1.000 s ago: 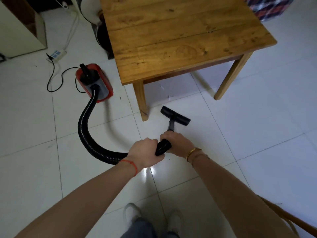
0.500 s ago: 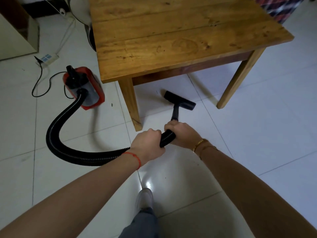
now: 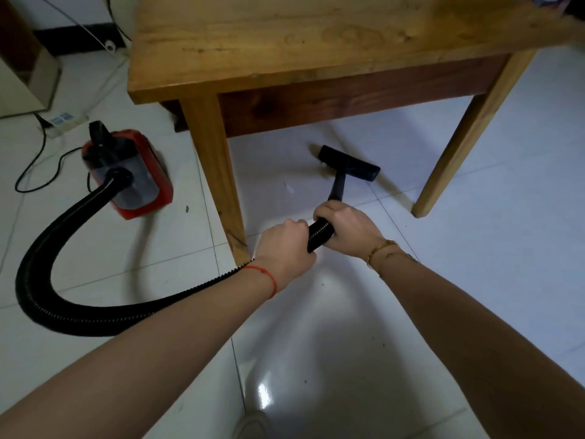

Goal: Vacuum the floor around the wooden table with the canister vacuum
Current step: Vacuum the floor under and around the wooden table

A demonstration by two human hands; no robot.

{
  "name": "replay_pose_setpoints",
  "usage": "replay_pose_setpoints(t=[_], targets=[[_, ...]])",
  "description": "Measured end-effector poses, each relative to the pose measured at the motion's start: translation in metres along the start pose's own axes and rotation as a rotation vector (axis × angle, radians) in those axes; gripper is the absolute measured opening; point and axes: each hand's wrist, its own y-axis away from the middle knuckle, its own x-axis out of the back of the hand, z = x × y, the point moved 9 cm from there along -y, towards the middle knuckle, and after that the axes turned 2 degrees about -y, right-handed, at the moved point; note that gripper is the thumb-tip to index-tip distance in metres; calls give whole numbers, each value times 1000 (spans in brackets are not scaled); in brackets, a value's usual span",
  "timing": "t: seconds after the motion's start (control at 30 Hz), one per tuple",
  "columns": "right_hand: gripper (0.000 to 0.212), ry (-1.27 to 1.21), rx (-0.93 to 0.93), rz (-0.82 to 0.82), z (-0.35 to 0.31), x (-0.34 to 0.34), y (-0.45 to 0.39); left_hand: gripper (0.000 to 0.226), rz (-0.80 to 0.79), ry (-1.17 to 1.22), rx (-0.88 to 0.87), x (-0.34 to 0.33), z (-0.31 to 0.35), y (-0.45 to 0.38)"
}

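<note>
The black floor nozzle [image 3: 348, 163] lies flat on the white tiled floor [image 3: 474, 248] under the wooden table [image 3: 285, 42], between the table's two near legs, at about 12 o'clock from the hands. Its short rigid tube runs back to the right hand [image 3: 348, 229], whose fingers are wrapped round the ribbed black hose [image 3: 47, 299] where tube and hose join. The left hand [image 3: 285, 248] grips the hose just behind, at 7 o'clock of the right; its fingertips are hidden under the hand. The left forearm covers part of the hose, which then loops out toward 9 o'clock and climbs to the red canister vacuum [image 3: 133, 175], standing at 10 o'clock beside the table's left leg. Its cord [image 3: 34, 166] trails to a power strip [image 3: 65, 120] farther out. The table's far side is cut off by the top edge. A blurred shoe tip [image 3: 253, 426] shows at 6 o'clock.
</note>
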Motion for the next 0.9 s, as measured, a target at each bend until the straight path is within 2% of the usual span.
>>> replay_pose_setpoints(t=[0.17, 0.37, 0.63, 0.9], targets=[[20, 54, 0, 41, 10, -23, -10, 15, 83, -29, -20, -21, -7, -10], [17, 90, -6, 135, -4, -19, -10, 15, 161, -63, -36, -18, -14, -2], [14, 83, 71, 134, -48, -4, -4, 16, 170, -88, 1, 5, -26, 34], [20, 98, 155, 126, -94, -13, 10, 18, 173, -162, 37, 9, -47, 77]])
